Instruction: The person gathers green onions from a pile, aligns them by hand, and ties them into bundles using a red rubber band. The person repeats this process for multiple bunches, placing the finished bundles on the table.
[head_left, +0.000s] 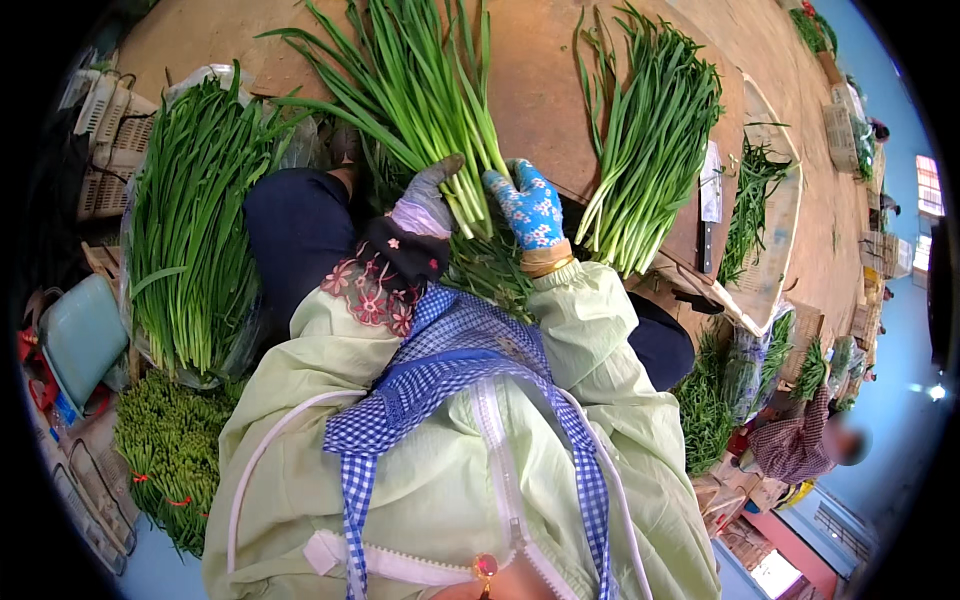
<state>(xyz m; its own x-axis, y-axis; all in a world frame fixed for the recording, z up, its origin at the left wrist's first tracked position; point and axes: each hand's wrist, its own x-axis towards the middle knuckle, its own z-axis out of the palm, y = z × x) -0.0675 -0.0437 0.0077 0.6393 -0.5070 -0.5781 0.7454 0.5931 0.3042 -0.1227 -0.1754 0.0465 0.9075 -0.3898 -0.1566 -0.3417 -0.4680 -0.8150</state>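
Observation:
A bunch of long green leafy stalks, apparently Chinese chives (427, 97), fans away from me with its pale ends towards my body. My left hand (429, 199), in a greyish glove, grips it near those ends, thumb across the front. My right hand (526, 202), in a blue flowered glove, touches the right side of the same stalks with its fingers; its palm side is hidden. Right of it, another bunch of chives (649, 150) lies on a brown board (536, 97). Beside that bunch rests a knife (709, 202) with a black handle.
Upright chives fill a plastic-lined container (191, 225) at left, above red-tied bundles (176, 450). A pale plastic crate (787, 225) with loose leaves stands beyond the board. Trimmed leaves (487, 274) lie below my hands. A person (795, 442) sits at lower right among more greens.

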